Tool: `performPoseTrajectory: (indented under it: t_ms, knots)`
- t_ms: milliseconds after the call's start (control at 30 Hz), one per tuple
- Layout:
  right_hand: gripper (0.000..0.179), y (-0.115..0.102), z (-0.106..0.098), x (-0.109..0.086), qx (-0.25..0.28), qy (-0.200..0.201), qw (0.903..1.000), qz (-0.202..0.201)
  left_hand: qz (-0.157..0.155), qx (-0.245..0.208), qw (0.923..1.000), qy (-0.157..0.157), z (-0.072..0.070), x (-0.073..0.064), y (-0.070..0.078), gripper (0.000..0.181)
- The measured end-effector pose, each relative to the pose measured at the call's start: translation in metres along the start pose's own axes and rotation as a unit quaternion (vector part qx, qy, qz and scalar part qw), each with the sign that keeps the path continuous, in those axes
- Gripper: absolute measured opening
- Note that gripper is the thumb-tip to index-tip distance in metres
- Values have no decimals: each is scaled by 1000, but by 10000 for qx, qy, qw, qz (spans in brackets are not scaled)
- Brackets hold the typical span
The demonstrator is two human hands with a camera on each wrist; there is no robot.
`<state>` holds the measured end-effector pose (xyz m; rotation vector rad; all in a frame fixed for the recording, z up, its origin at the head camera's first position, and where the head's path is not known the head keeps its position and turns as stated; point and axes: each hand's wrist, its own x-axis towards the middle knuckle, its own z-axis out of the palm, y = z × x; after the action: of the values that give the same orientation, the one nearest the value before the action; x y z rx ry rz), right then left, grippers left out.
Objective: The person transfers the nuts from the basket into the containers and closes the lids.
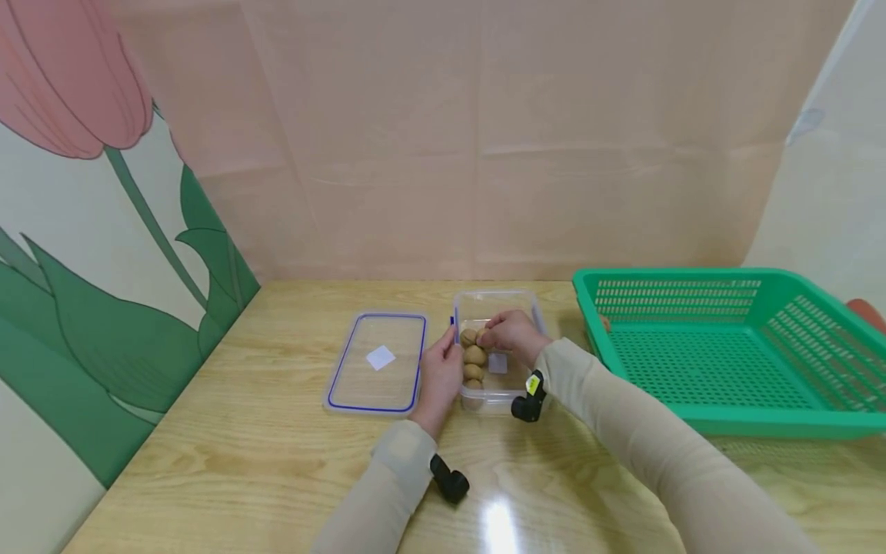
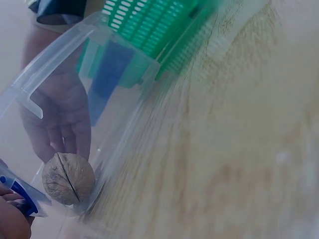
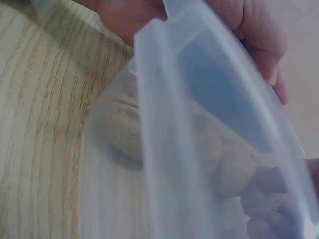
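Note:
A clear plastic box (image 1: 515, 381) stands on the wooden table, with a row of walnuts (image 1: 474, 355) along its left side and a white square on its bottom. My right hand (image 1: 515, 335) reaches inside it and pinches a walnut (image 3: 261, 201) at the far end of the row. Outside the left wall, my left hand (image 1: 441, 373) grips the box's side by a blue-edged latch flap (image 2: 22, 196). One walnut (image 2: 68, 178) shows through the near wall in the left wrist view. The left palm is hidden.
A clear lid with a blue seal (image 1: 360, 388) lies flat left of the box, bearing a white square (image 1: 381, 357). On the right stands a large green perforated basket (image 1: 664, 415), with a small brownish thing (image 1: 605, 323) at its left inner wall.

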<state>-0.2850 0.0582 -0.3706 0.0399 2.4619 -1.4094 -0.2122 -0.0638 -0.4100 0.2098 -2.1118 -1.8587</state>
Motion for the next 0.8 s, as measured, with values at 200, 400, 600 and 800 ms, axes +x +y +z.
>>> performPoseTrajectory:
  t_ms: [200,400,600,800]
  knots:
    - [34,-4,-2,-1,-24,130,9997,-226,87,10,10000,5,0,0,-1,42]
    - [33,-27,-16,1,32,321,9981,-521,66,-79,9999,-87,1,0,-2,42]
    - [33,-55,-44,-2,389,-4,9972,-637,-145,-111,9997,-136,1,0,-1,42]
    - [22,-68,-81,-9,479,94,9962,-715,-242,-121,9995,-176,-2,-1,1,43]
